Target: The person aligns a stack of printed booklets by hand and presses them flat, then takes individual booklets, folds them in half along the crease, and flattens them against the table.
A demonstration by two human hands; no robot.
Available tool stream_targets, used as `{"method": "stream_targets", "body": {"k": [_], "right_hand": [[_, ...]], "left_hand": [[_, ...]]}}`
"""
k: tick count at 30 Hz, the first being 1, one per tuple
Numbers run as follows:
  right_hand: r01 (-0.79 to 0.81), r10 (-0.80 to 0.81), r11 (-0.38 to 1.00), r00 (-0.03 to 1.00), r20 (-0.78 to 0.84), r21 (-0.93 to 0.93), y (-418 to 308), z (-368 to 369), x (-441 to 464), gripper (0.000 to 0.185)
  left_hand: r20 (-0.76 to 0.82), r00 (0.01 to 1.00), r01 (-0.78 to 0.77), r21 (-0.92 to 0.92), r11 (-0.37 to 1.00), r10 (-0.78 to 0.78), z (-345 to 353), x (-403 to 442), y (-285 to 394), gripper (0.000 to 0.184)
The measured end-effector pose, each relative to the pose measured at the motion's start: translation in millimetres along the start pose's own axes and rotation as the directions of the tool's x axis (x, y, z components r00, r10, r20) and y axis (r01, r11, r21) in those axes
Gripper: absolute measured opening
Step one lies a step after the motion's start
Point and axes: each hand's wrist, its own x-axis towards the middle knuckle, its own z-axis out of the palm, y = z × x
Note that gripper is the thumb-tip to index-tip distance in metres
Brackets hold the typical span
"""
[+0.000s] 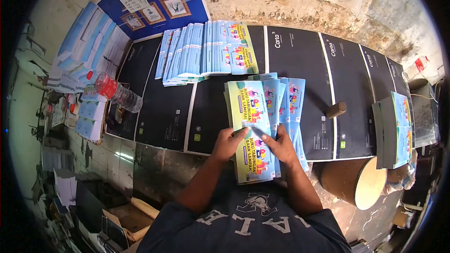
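Note:
Both my hands grip a printed booklet sheet (251,105) at its middle, over the front edge of the table. Its yellow and blue cover shows the same design twice, with the words "BUKU TABUNGAN BANK SAMPAH". My left hand (227,144) closes on the left edge, thumb on top. On the right edge, my right hand (283,147) also presses its thumb on the cover; its other fingers are partly hidden. More booklet sheets (295,98) lie fanned out beneath and to the right. How many sheets the hands hold is unclear.
Black "Carta" panels (297,54) cover the table. Overlapping booklet rows (190,51) lie at the back. A plastic bottle (119,93) rests at the left, near tall paper stacks (84,47). A short brown cylinder (336,109) and another booklet stack (393,129) sit to the right.

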Motion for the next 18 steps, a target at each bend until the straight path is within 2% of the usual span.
{"method": "stream_targets", "body": {"k": [1,2,4,5,6,7,9,10,12,14,15,16,18], "right_hand": [[-0.02,0.022,0.988,1.0,-0.011,0.156,-4,1,-1,0.052],[-0.038,0.046,0.95,0.999,-0.019,0.309,-9,2,-2,0.055],[-0.015,0.004,0.963,0.999,0.041,0.268,-23,0,-2,0.06],[-0.097,0.079,0.927,0.995,0.064,0.363,-29,-1,-2,0.056],[-0.175,0.15,0.875,0.984,0.092,0.452,-31,-2,-3,0.053],[-0.174,0.152,0.874,0.985,0.085,0.453,-26,-5,-3,0.053],[-0.211,0.19,0.871,0.977,0.093,0.444,-7,-10,3,0.044],[-0.185,0.164,0.877,0.983,0.086,0.443,-5,-9,4,0.042],[-0.191,0.167,0.894,0.981,0.094,0.405,-12,-7,2,0.045],[-0.142,0.135,0.908,0.99,0.046,0.395,-23,-2,1,0.047],[-0.092,0.1,0.921,0.995,-0.002,0.378,-27,0,1,0.05],[-0.089,0.098,0.924,0.995,-0.005,0.371,-29,1,2,0.05],[-0.037,0.034,0.962,0.999,0.014,0.27,-29,2,2,0.048]], "left_hand": [[-0.034,0.997,-0.07,0.001,0.998,0.07,2,1,-1,0.021],[-0.034,0.997,-0.071,0.001,0.997,0.071,0,0,-2,0.021],[-0.082,0.994,0.069,-0.014,0.998,-0.07,-8,-3,1,0.024],[-0.079,0.997,0.004,0.093,0.996,0.003,-30,1,-15,0.028],[-0.096,0.993,-0.067,-0.002,0.998,0.067,-44,0,-18,0.028],[-0.128,0.991,-0.021,0.048,0.999,0.027,-61,-6,-6,0.028],[-0.129,0.99,-0.08,-0.217,0.973,0.052,-87,-22,14,0.03],[-0.099,0.986,-0.158,-0.263,0.952,0.136,-98,-23,18,0.032],[-0.026,0.997,-0.072,-0.316,0.946,0.067,-104,-12,22,0.031],[-0.049,0.999,-0.018,-0.064,0.998,0.015,-77,3,21,0.027],[-0.041,0.996,-0.074,0.178,0.981,0.083,-61,11,13,0.03],[0.004,0.999,-0.046,0.24,0.97,0.046,-45,19,7,0.029],[0.039,0.998,-0.055,0.135,0.989,0.05,-24,24,-7,0.03]]}}
